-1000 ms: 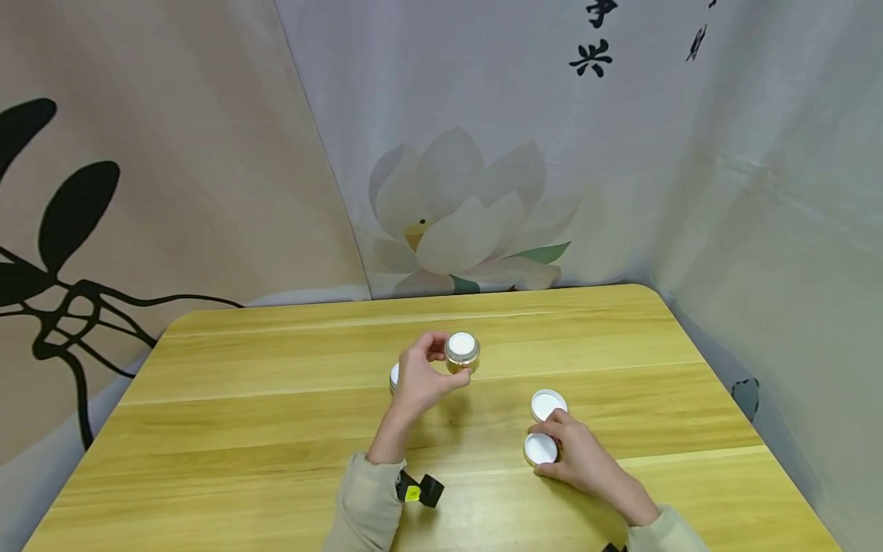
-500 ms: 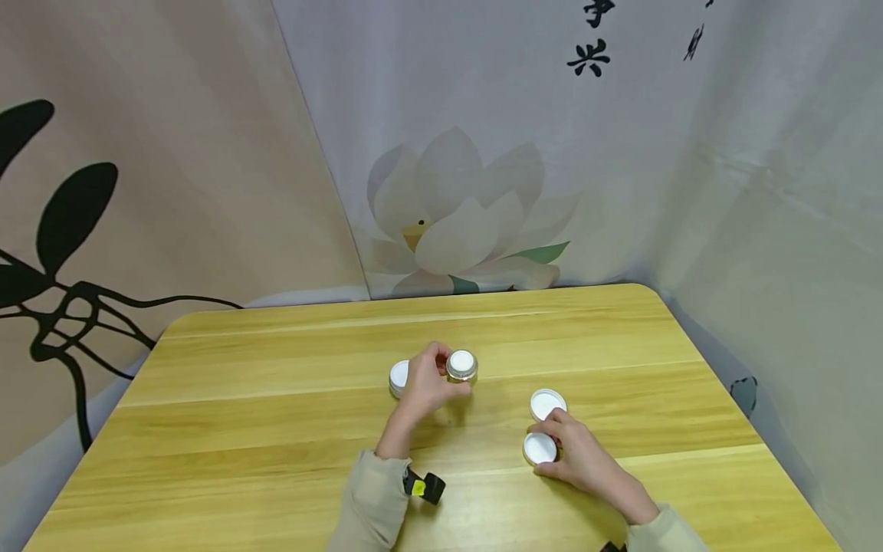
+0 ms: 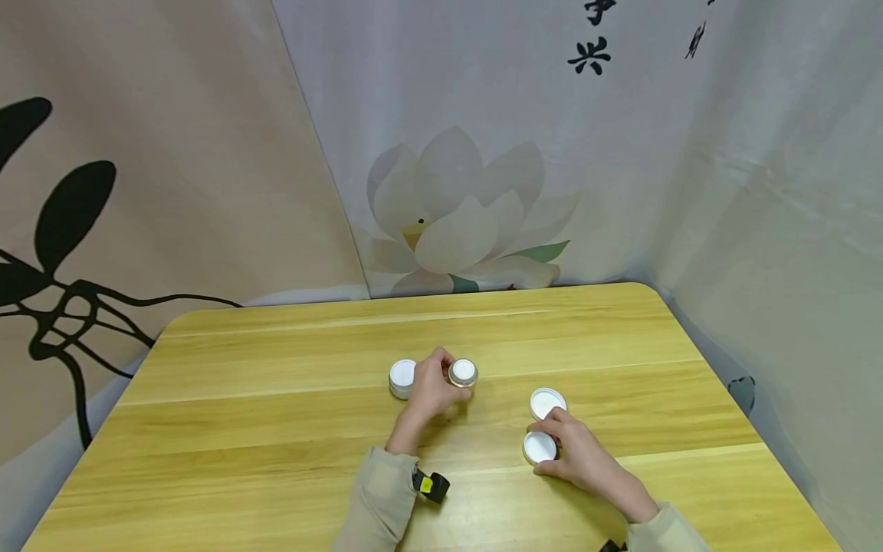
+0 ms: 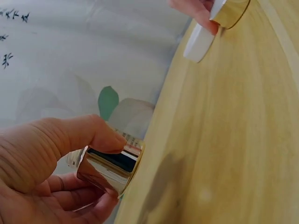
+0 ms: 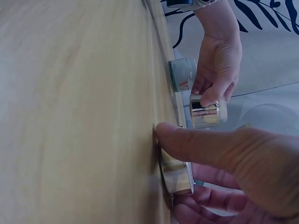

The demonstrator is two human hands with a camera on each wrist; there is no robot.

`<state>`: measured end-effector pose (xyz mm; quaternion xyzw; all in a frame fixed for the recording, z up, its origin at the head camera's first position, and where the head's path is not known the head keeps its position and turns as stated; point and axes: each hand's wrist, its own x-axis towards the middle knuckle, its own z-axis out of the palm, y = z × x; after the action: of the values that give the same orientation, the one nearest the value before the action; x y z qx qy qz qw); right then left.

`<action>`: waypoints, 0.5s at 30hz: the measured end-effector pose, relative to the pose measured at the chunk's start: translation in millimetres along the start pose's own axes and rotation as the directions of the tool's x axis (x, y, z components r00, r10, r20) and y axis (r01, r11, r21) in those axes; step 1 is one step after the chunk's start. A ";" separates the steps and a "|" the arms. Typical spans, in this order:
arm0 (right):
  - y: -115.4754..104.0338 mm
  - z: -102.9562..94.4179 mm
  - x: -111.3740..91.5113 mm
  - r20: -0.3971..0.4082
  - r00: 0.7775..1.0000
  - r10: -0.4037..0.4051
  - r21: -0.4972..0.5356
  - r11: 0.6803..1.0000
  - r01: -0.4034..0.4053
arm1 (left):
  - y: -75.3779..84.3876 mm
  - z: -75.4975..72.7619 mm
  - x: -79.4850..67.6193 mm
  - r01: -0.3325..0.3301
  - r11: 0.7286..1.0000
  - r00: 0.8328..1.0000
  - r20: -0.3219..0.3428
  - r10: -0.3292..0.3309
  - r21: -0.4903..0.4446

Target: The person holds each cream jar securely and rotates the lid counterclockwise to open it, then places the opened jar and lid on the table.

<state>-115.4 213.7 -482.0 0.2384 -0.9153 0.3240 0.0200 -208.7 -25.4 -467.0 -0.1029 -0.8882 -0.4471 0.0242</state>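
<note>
My left hand holds a small gold jar with a white disc on top, thumb on one side and fingers on the other. In the left wrist view its shiny gold wall shows, its base just above the table over a shadow. Left of that hand stands another jar with a white top and clear wall. My right hand pinches a gold-walled lid at the table, white inside facing up. Just beyond its fingers lies a white lid, partly covered by them.
Everything rests on a light wooden table with rounded far corners. A printed cloth hangs behind it and along the sides. A black strapped device sits at the left wrist.
My left hand has brought the gold jar down towards the table and slightly nearer me, uncovering more of the jar at its left. The right hand stays in place on its lid.
</note>
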 end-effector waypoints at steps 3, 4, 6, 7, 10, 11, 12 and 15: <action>-0.5 -0.8 0.4 0.004 1.000 0.005 0.007 1.000 -0.005 | -0.8 1.8 0.1 0.015 1.000 1.000 0.008 -0.015 0.003; -0.6 -1.0 0.5 0.005 1.000 0.005 0.009 1.000 -0.005 | -1.0 2.2 0.0 0.025 1.000 1.000 0.013 -0.025 -0.002; -0.9 -1.2 0.5 0.007 1.000 0.007 0.017 1.000 -0.007 | -1.9 3.2 0.1 0.028 1.000 0.999 0.019 -0.028 -0.009; -0.9 -1.2 0.5 0.007 1.000 0.006 0.019 1.000 -0.006 | -2.1 3.5 0.0 0.032 0.999 0.999 0.022 -0.031 -0.013; -0.7 -0.9 0.4 0.007 1.000 0.008 0.021 1.000 -0.008 | -3.3 4.2 0.0 0.033 0.999 0.999 0.028 -0.032 -0.021; -0.5 -0.8 0.5 0.006 1.000 0.008 0.019 1.000 -0.008 | -3.6 4.3 -0.1 0.031 0.999 0.999 0.030 -0.031 -0.021; -0.3 -0.6 0.6 0.006 1.000 0.008 0.014 1.000 -0.008 | -3.8 4.3 -0.1 0.034 0.999 0.999 0.032 -0.033 -0.023; 0.3 -0.3 0.9 0.004 1.000 0.011 0.003 1.000 -0.011 | -4.5 4.4 -0.3 0.035 0.999 0.999 0.034 -0.034 -0.023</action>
<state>-116.3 213.7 -481.8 0.2341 -0.9161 0.3250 0.0161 -209.1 -24.5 -473.3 -0.0955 -0.8848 -0.4560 0.0005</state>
